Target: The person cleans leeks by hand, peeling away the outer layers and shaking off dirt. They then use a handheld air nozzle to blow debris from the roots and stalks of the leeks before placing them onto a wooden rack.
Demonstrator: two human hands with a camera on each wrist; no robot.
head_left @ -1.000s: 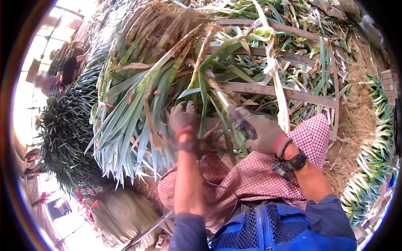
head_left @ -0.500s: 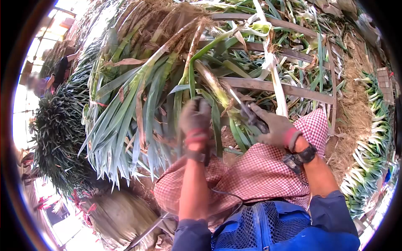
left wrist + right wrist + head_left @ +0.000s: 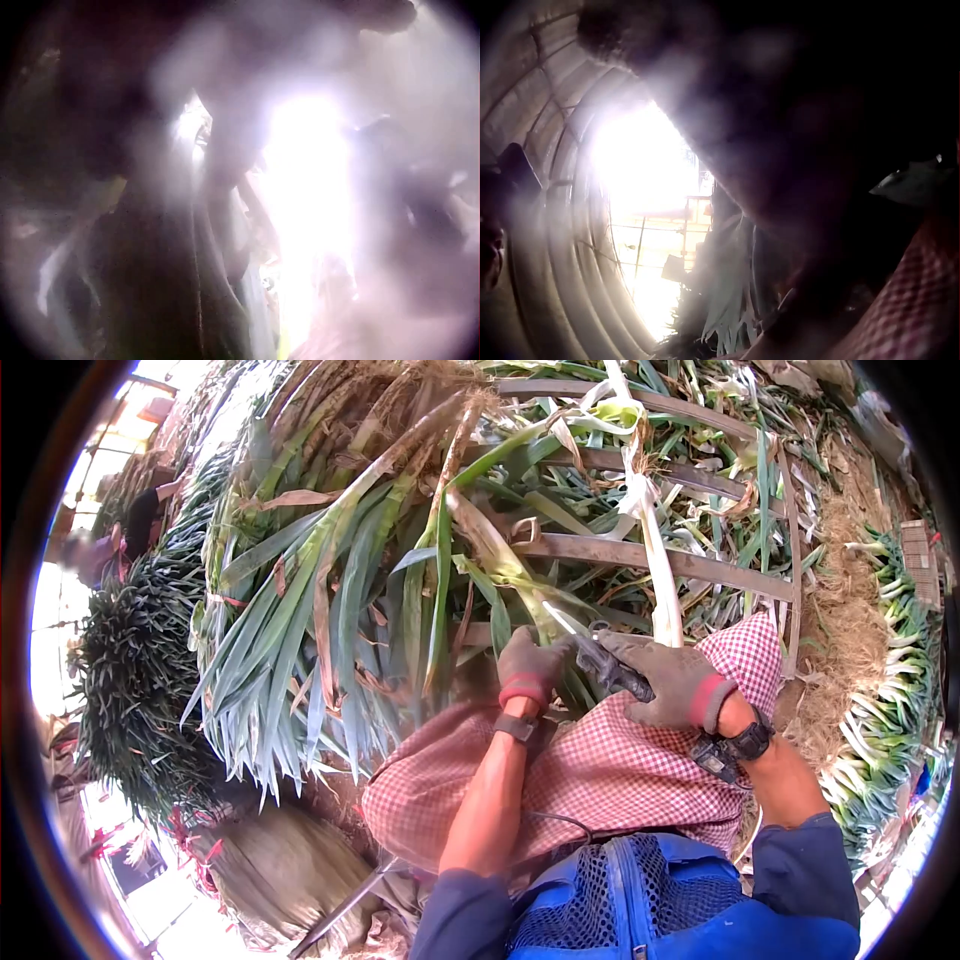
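Note:
In the head view, my gloved right hand (image 3: pixel 665 675) grips a knife (image 3: pixel 612 666) by its dark handle, the narrow bright blade pointing up and left. My gloved left hand (image 3: pixel 532 663) is close to the blade, fingers curled round the lower leafy part of a leek (image 3: pixel 490 540). That leek slants down from the upper left, its pale stalk partly in dry husk. The fingers of both hands nearly meet. Glare and dark shapes cover most of the left wrist view; in the right wrist view the hand is a dark mass.
A big heap of leeks (image 3: pixel 290 580) hangs at the left, leaves downward. Wooden slats (image 3: pixel 660 563) cross trimmed leaves behind the hands. A pale leek stalk (image 3: pixel 655 560) stands by the right hand. A checked cloth (image 3: pixel 630 770) covers the lap. Leeks line the right side (image 3: pixel 880 730).
My left hand has moved right and down from the hanging leaves to the leek beside the knife. My right hand, still holding the knife, has shifted slightly right and down.

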